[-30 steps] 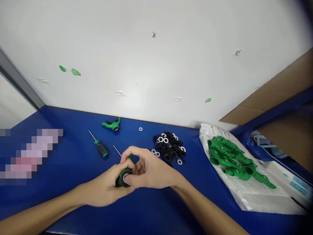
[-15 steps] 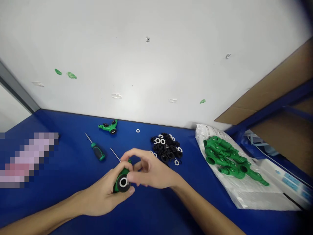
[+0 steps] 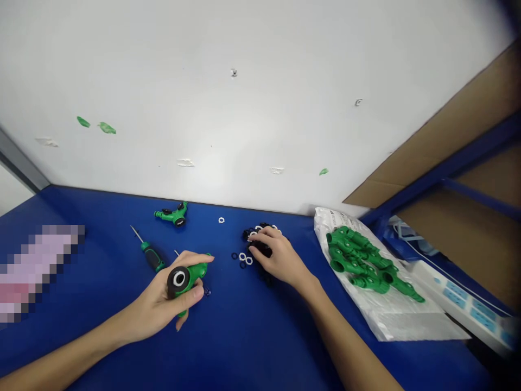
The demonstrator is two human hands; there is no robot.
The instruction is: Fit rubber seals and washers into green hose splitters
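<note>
My left hand [image 3: 163, 304] is wrapped round a green hose splitter [image 3: 188, 277] whose black collar with a white ring inside faces me. My right hand [image 3: 277, 255] lies over the pile of black and white rings [image 3: 256, 234] on the blue table [image 3: 252, 336], fingers curled down onto the pile. What the fingertips hold, if anything, is hidden. A few loose rings [image 3: 243, 258] lie just left of that hand.
A green-handled screwdriver [image 3: 148, 253] lies left of my left hand. Another green splitter [image 3: 173, 214] and a single white ring [image 3: 221, 220] sit near the white wall. A plastic bag [image 3: 378, 312] bears several green splitters [image 3: 366, 263]. A power strip [image 3: 459, 301] lies far right.
My right hand left the splitter and moved right onto the ring pile. My left hand drew the splitter a little to the left, its collar now fully in view.
</note>
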